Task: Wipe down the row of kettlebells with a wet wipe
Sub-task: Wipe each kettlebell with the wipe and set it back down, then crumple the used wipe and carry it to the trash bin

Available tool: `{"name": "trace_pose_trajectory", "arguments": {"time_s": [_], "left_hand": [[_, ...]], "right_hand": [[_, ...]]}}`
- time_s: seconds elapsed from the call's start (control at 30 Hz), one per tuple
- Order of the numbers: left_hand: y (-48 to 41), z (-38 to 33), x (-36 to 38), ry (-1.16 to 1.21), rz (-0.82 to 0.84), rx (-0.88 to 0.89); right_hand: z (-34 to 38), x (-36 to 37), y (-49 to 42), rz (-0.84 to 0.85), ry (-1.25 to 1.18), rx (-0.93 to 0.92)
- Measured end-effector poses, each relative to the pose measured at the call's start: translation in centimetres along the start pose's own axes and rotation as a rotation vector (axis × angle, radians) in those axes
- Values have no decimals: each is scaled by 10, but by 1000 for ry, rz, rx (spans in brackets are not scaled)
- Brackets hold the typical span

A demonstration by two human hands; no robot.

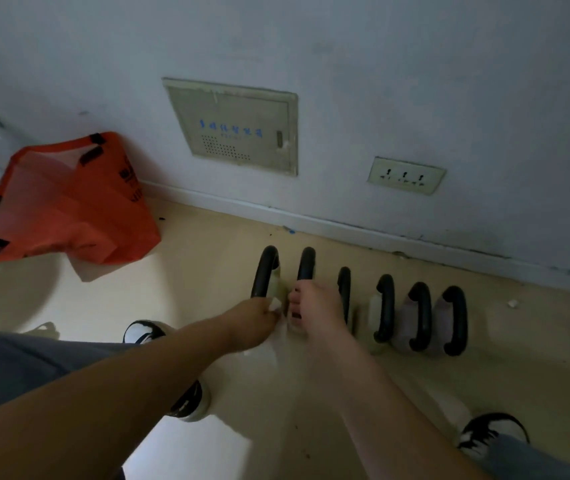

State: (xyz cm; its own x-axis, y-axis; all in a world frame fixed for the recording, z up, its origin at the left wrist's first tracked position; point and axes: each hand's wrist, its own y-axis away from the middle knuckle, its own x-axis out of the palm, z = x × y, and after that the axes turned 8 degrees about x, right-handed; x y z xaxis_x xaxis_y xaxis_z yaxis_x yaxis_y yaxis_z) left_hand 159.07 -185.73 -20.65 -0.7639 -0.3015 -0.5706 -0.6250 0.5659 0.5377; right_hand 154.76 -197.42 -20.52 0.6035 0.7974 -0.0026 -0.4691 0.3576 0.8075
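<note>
Fingers of the left hand are pinching a crumpled white wet wipe against the near end of the first kettlebell, at the left end of the row. Those of the right hand are curling round the handle of the second kettlebell, seemingly steadying it. The wiping is looking barely begun, with four more kettlebells waiting to the right. Next, the wipe is going to need to travel over each smooth, black, arched handle and down the pale, rounded bodies. All six are standing side by side on the glossy beige floor, near the white wall. A limp orange bag is lying well apart.
</note>
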Motion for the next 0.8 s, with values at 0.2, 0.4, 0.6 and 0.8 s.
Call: {"name": "trace_pose_trajectory", "arguments": {"time_s": [0.2, 0.4, 0.6, 0.8], "left_hand": [[49, -70, -38, 393, -167, 78], [77, -147, -60, 593, -242, 193], [69, -181, -39, 815, -23, 270], [46, -184, -8, 874, 80, 121]], "right_hand": [[33, -44, 68, 91, 293, -132], [72, -95, 127, 57, 484, -241], [93, -147, 154, -21, 463, -331], [110, -166, 135, -181, 400, -407]]}}
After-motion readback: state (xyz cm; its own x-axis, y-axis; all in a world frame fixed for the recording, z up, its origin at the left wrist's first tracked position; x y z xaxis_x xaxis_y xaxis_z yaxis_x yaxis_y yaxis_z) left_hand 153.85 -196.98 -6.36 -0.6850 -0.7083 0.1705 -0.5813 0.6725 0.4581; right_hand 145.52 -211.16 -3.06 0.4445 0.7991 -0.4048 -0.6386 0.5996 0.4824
